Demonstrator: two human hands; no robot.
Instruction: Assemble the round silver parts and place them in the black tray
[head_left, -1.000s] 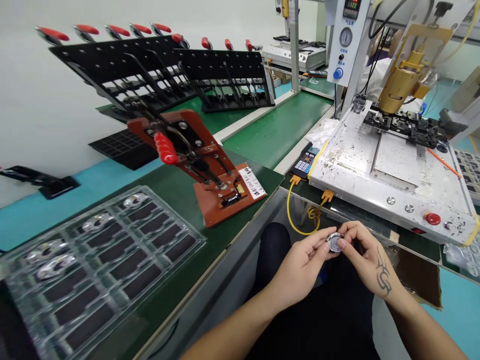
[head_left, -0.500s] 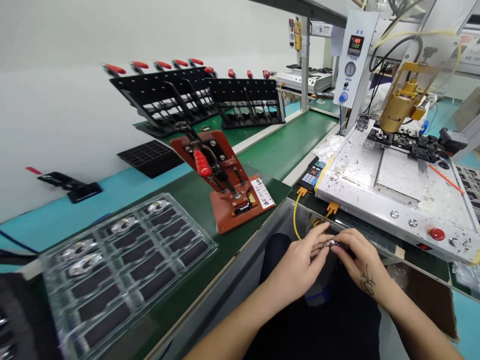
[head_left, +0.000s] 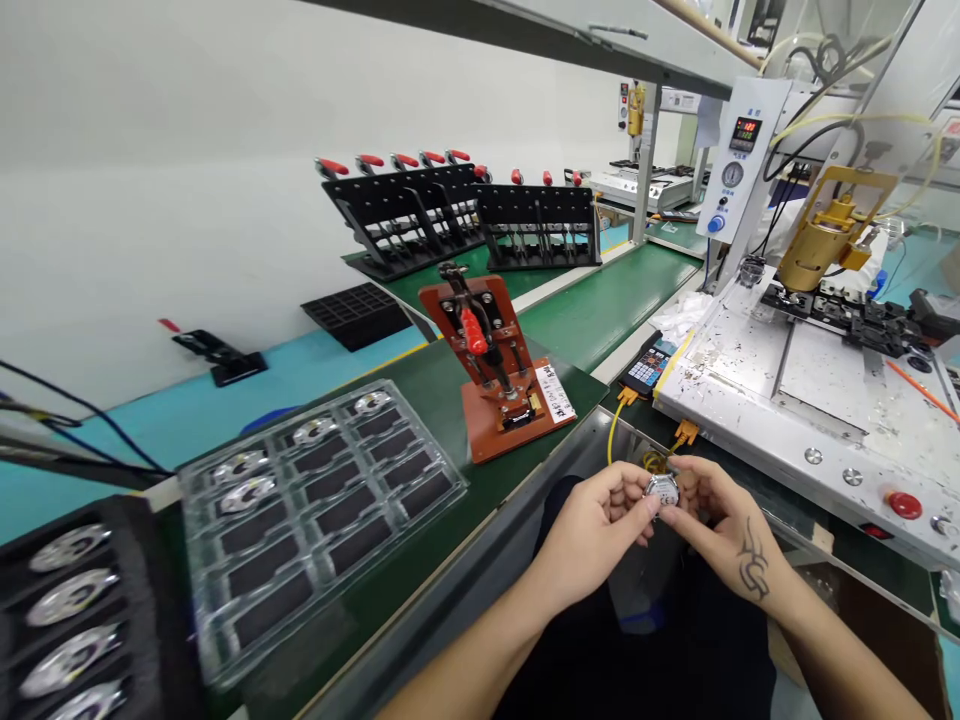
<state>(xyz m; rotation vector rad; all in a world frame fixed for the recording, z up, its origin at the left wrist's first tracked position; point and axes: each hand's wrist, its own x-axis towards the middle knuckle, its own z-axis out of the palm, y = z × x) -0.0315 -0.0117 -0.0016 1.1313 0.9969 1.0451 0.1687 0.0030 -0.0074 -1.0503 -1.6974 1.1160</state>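
Observation:
Between the fingertips of both hands is a small round silver case [head_left: 663, 488], like a watch case, with printed marks including "CE" on the face turned up. My left hand [head_left: 611, 510] pinches its left side, thumb over the lower edge. From the right, my right hand [head_left: 712, 510] grips the opposite rim with thumb and fingers. Both hands are above my lap, in front of the bench edge. To their left stands a red-brown toggle-clamp fixture [head_left: 499, 370] with a red handle, its upper plate tilted up. A clear compartment tray [head_left: 330, 545] holds several shiny silver parts [head_left: 249, 493].
Black foam [head_left: 146, 600] with more silver parts lies at the lower left. Black clamp fixtures [head_left: 409, 215] with red handles stand at the back. On the right is a white machine [head_left: 757, 400] with a brass-coloured head [head_left: 817, 245] and red button [head_left: 904, 504]. A keypad [head_left: 646, 370] sits beside it.
The view has swung left, so the bench things appear farther right. The silver case has been tilted, and its printed face now shows instead of its edge. Both hands still hold it.

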